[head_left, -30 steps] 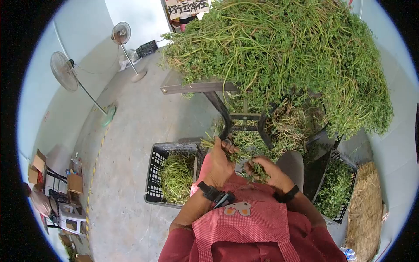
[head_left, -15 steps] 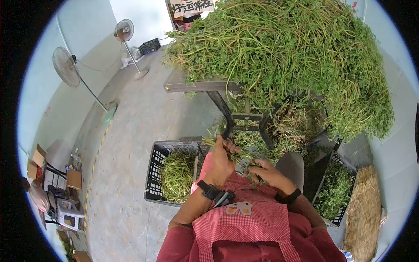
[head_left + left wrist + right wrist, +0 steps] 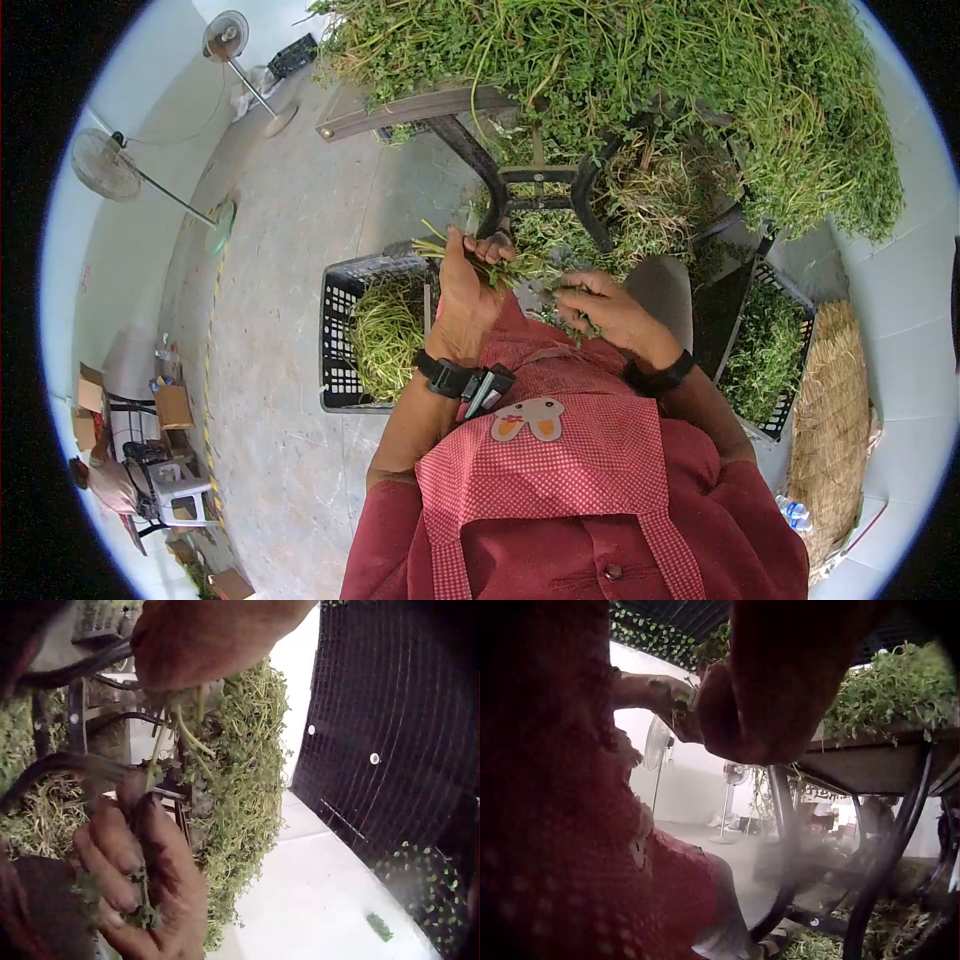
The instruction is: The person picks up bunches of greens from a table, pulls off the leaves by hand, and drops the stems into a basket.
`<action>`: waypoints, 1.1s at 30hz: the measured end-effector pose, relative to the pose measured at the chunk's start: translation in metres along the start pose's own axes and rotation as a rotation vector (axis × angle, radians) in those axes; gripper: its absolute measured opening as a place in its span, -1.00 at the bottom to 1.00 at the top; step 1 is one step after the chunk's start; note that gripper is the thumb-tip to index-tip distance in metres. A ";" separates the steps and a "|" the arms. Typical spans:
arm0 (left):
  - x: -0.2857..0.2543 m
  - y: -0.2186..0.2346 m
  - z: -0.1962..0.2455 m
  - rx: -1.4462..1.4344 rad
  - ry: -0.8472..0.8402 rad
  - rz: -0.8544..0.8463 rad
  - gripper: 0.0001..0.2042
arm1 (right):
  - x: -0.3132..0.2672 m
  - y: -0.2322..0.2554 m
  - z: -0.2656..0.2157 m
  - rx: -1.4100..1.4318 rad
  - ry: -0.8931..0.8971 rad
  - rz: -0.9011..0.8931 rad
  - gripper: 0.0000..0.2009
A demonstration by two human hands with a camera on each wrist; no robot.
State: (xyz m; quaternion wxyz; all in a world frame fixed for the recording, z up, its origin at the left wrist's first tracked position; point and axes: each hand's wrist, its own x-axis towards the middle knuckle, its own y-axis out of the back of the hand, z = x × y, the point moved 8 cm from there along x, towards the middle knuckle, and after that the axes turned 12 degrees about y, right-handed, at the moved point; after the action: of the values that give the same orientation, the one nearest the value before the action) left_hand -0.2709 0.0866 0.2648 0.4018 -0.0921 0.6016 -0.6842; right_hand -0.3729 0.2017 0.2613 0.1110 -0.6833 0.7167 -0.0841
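Observation:
In the head view, my left hand point(image 3: 466, 305) grips a small bunch of green stems point(image 3: 432, 244) above my lap, the cut-looking ends sticking out on its left. To its right, my right hand point(image 3: 622, 322) has its fingers curled at the leafy end. Seen from the left wrist, the right hand point(image 3: 176, 892) pinches a thin green stem point(image 3: 154, 761) between thumb and fingers, just below the left hand point(image 3: 210, 645). Leafy bits point(image 3: 150, 907) show in its palm. From the right wrist, the dark foreground fingers point(image 3: 780, 690) hide most of what they hold.
A large heap of leafy greens point(image 3: 640, 80) covers the table point(image 3: 400, 112) ahead. A black crate point(image 3: 338, 370) of stems stands left, another crate point(image 3: 728, 370) with leafy greens right, beside a straw mat point(image 3: 828, 420). More plants point(image 3: 665, 200) lie under the table. Fans point(image 3: 105, 165) stand left.
The head view has tilted down, so table, crates and fans sit higher in it. The left hand keeps hold of the bunch; the right hand stays near its leafy end, fingers shifted slightly.

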 end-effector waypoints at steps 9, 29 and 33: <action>-0.001 0.002 -0.017 0.121 0.068 0.059 -0.62 | 0.007 0.022 -0.004 -0.980 0.367 0.164 -0.78; 0.003 0.003 -0.008 0.088 0.034 -0.015 -0.64 | -0.012 0.021 -0.079 -0.263 0.384 0.251 -0.78; 0.000 -0.009 -0.012 0.169 0.050 0.023 -0.63 | 0.003 -0.017 -0.081 -0.689 0.598 0.130 -0.66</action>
State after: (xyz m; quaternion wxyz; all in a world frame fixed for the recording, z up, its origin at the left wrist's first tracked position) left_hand -0.2821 0.0956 0.2700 0.4010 -0.0341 0.5526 -0.7299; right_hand -0.3789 0.1951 0.3432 -0.3292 -0.5799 0.7447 -0.0271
